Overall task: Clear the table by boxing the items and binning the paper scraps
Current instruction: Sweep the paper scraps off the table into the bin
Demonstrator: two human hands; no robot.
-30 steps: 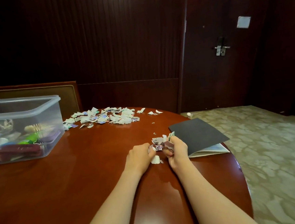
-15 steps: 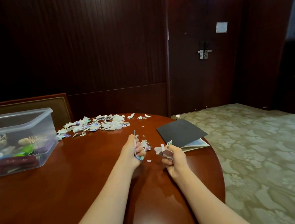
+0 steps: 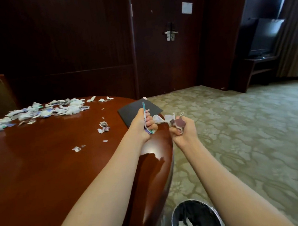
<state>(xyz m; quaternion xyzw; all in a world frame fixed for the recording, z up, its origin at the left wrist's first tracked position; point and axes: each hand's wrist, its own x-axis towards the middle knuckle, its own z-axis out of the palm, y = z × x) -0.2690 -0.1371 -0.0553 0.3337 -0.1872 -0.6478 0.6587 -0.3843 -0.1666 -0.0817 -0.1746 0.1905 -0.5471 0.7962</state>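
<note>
Slim bare forearms (image 3: 107, 177) end in a bare left grip (image 3: 144, 126) and bare right grip (image 3: 183, 133).

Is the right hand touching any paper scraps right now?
Touching. The head view shows the right hand gripping a clump of paper scraps that sticks out above its fist.

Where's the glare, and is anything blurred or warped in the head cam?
Head view: bright glare on the table near its right rim; panelled wall upper left nearly black; wide-angle tilts the curtain at far right; left hand and right hand, both gripping paper scraps, slightly soft; bin cropped at the bottom edge.
</note>
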